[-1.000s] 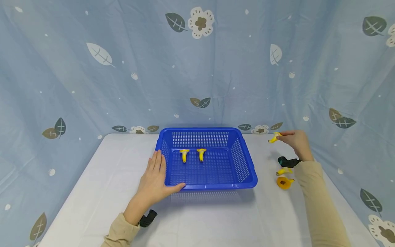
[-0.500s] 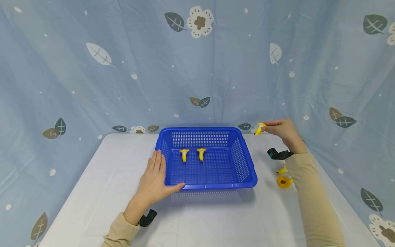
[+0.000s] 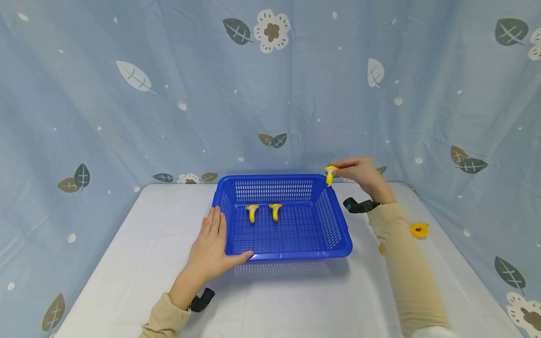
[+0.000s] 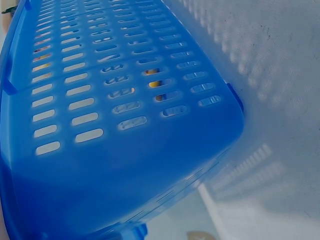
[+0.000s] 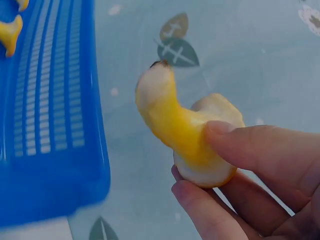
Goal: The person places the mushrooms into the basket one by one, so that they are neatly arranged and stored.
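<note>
My right hand [image 3: 364, 174] pinches a yellow mushroom [image 5: 175, 117] between thumb and fingers, over the back right corner of a blue plastic basket [image 3: 287, 256]. Its curved stem ends in a dark tip, and its flared cap shows white beneath. Two similar mushrooms, one on the left [image 3: 252, 213] and one to its right [image 3: 275, 212], lie on the basket floor. My left hand [image 3: 209, 244] rests on the basket's left rim with straight fingers, its thumb along the front rim. In the left wrist view the basket's slotted wall [image 4: 120, 165] fills much of the frame and that hand is mostly hidden.
On the white table [image 3: 296, 305], right of the basket, lies an orange-yellow mushroom [image 3: 419, 230] with a dark centre. Another yellow-orange piece [image 3: 382, 249] is mostly hidden by the right sleeve [image 3: 410, 272]. A blue patterned curtain [image 3: 203, 103] hangs behind and beside the table.
My right hand has carried the mushroom leftward from the table's right side to the basket's back right corner. A piece on the right has come into view. My left hand stays put.
</note>
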